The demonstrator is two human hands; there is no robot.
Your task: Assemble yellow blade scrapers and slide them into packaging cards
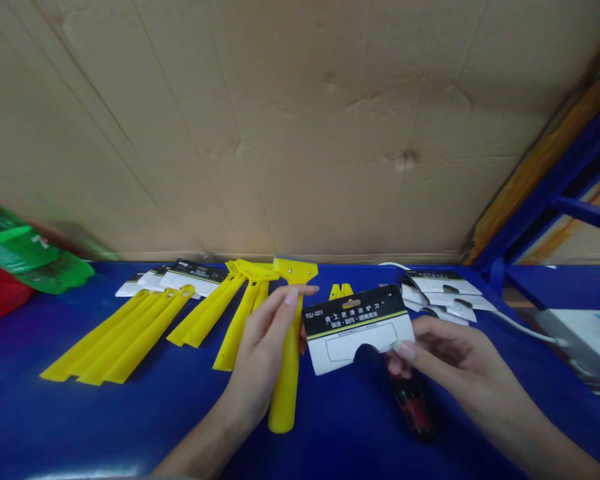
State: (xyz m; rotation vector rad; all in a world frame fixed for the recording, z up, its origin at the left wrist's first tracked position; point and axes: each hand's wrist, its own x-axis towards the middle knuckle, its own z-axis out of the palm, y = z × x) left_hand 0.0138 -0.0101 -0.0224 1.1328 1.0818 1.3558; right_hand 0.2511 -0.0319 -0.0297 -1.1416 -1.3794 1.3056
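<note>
My left hand point(265, 347) is closed around a yellow scraper point(284, 393), its wide head with two screws pointing up and its handle hanging below. Between the thumb and fingers of my right hand point(450, 353) is a black-and-white header card point(356, 327) with a hang slot and a half-round notch in its lower edge. The card is held tilted, just right of the scraper. Below it lies a red-and-black handle point(415, 403), its far end hidden by the card. Small yellow plastic parts point(341, 291) show behind the card.
On the blue table point(145, 427) at left lie several yellow handles point(125, 333) and yellow scraper pieces point(240, 313). Stacks of cards sit at back left point(190, 277) and back right point(445, 293). A green bottle point(40, 260), a white box point(585, 347) with a cable, and a cardboard wall point(280, 133) surround.
</note>
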